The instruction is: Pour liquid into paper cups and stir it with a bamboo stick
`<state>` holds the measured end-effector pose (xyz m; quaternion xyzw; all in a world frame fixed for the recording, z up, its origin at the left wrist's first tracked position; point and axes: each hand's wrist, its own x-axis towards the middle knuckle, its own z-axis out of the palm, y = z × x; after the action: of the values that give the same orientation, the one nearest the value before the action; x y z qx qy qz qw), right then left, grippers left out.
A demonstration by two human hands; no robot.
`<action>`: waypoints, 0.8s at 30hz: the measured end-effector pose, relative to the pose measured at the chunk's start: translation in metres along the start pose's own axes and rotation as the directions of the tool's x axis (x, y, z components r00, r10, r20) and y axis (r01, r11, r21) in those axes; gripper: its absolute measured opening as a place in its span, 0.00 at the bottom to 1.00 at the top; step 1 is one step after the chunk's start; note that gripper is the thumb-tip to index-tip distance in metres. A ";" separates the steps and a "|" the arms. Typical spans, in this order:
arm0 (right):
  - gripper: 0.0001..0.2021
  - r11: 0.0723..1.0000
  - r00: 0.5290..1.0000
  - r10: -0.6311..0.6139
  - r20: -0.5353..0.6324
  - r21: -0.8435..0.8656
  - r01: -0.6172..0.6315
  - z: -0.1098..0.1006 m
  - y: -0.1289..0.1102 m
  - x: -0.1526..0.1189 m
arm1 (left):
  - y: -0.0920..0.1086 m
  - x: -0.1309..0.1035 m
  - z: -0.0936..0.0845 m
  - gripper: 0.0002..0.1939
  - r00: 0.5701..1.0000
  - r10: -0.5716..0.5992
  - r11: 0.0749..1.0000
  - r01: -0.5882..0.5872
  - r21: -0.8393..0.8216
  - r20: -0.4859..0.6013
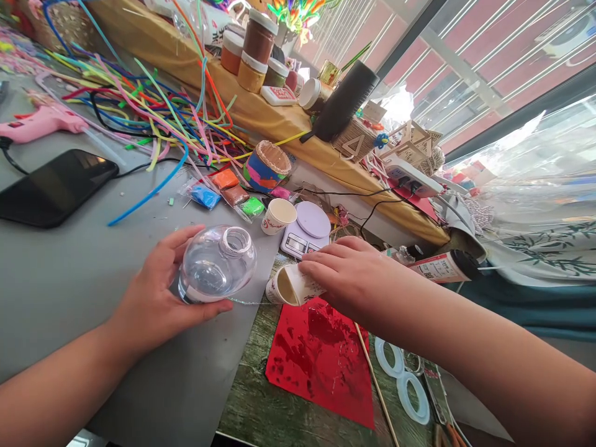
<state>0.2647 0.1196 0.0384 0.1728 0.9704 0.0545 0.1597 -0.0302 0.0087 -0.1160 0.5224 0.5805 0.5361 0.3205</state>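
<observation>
Gripping one glass bottle [216, 264], left hand [156, 292]; right hand [347, 273] grasps one paper cup [291, 287].

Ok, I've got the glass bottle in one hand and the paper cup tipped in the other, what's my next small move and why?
Probably bring the cup lip up over the bottle mouth. The left hand holds the bottle tilted, its open neck up and toward the cup. The right hand has the cup on its side, its opening facing the bottle but lower and apart from it.
</observation>
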 end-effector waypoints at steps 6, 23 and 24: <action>0.15 1.000 1.000 -0.001 -0.026 0.018 0.002 0.006 0.001 -0.002 | -0.003 -0.002 -0.001 0.55 1.000 0.011 1.000 -0.011 0.023 0.002; 0.17 0.998 1.000 -0.009 0.010 0.066 0.008 0.007 0.002 0.001 | -0.003 -0.002 0.000 0.52 0.993 0.116 0.992 -0.115 0.049 -0.004; 0.17 0.998 1.000 -0.004 0.016 0.063 0.003 0.007 0.001 0.001 | -0.003 -0.002 -0.001 0.52 0.992 0.122 0.991 -0.122 0.047 -0.002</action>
<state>0.2666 0.1215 0.0320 0.1765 0.9706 0.0221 0.1621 -0.0310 0.0071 -0.1189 0.5630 0.5607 0.5423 0.2731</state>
